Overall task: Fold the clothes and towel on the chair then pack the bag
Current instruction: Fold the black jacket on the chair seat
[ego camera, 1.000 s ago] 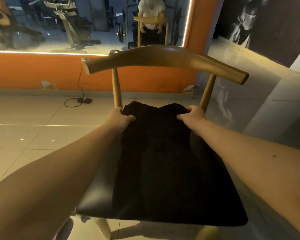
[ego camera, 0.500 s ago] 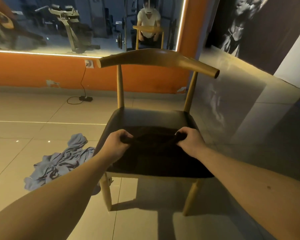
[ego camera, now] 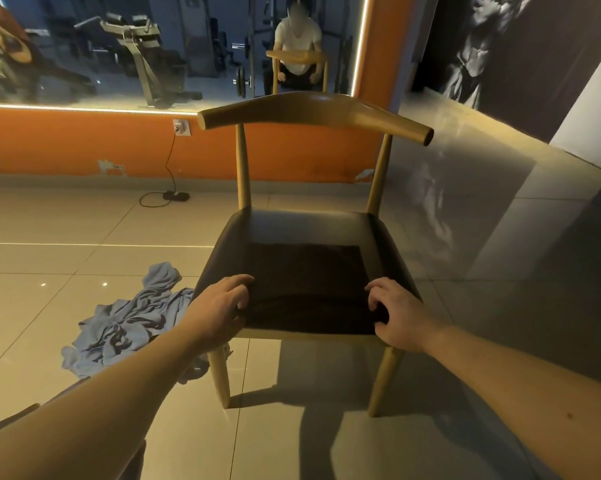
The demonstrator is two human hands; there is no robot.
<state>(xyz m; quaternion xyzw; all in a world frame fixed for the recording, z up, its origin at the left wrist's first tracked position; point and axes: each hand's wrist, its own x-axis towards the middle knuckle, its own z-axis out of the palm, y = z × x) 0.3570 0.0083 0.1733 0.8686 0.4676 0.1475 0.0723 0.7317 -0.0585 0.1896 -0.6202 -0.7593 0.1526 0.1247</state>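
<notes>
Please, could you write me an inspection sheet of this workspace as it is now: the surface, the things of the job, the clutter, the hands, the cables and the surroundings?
Surface: chair with a dark padded seat, standing on a tiled floor.
Job's things: black cloth folded on the front half of the seat; blue garment crumpled on the floor left of the chair; no bag seen.
Clutter: nothing seen.
Hands: left hand rests on the cloth's left edge, fingers fairly straight; right hand at its right edge, fingers curled, grip unclear.
Cables: black cable from a wall socket down to an adapter on the floor.
Surroundings: orange wall, mirror showing gym machines, dark poster.
</notes>
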